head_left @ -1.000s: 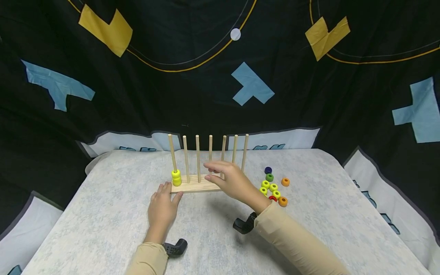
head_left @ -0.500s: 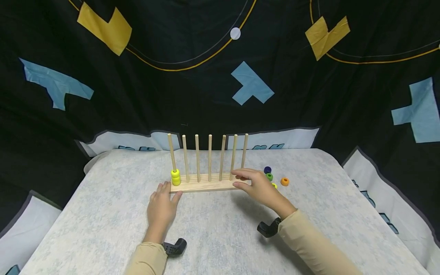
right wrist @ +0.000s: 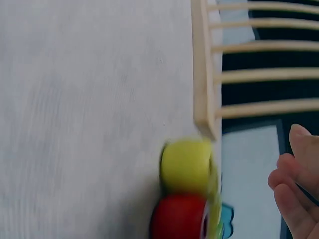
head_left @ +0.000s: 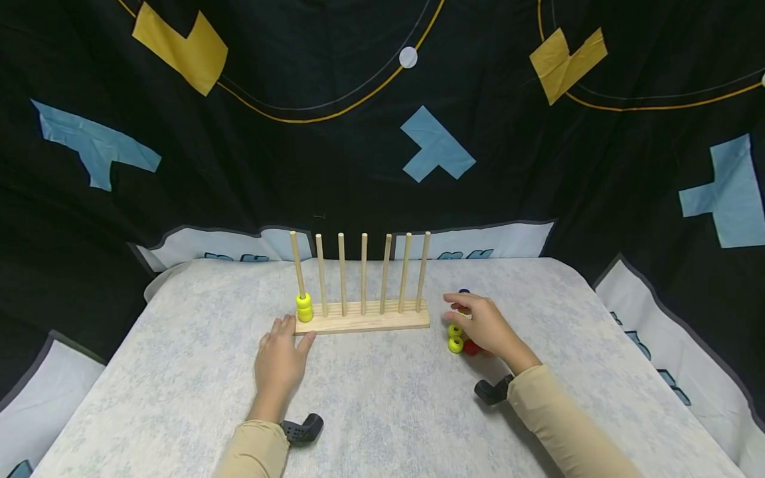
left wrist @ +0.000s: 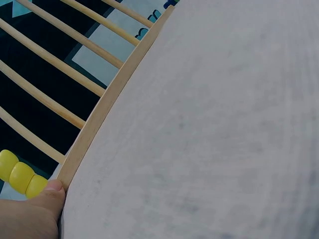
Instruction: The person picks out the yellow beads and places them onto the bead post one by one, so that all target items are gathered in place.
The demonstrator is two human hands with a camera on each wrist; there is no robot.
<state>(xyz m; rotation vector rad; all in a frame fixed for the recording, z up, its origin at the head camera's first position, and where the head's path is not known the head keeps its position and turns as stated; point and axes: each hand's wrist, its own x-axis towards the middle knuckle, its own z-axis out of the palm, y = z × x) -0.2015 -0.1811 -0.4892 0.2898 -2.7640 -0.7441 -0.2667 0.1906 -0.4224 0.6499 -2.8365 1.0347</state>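
Note:
A wooden peg rack (head_left: pixel 361 321) with several upright pegs stands on the table. Three yellow beads (left wrist: pixel 22 178) are stacked on its leftmost peg. My left hand (head_left: pixel 279 362) rests at the rack's left end, its thumb (left wrist: pixel 54 191) touching the front edge of the base and its other fingers lying along the end. My right hand (head_left: pixel 487 326) is right of the rack, above the loose beads, with thumb and fingers apart and nothing held. Below it show yellow beads (head_left: pixel 455 344) and a red bead (head_left: pixel 471 348); the hand hides other beads.
A dark blue bead (head_left: pixel 464 291) peeks out behind the right hand. The pale cloth-covered table (head_left: pixel 382 411) stretches in front of both arms. Behind it hangs a dark curtain (head_left: pixel 335 172) with coloured patches.
My right hand has moved right, from in front of the rack's pegs to above the loose beads, covering several of them. My left hand stays at the rack's end.

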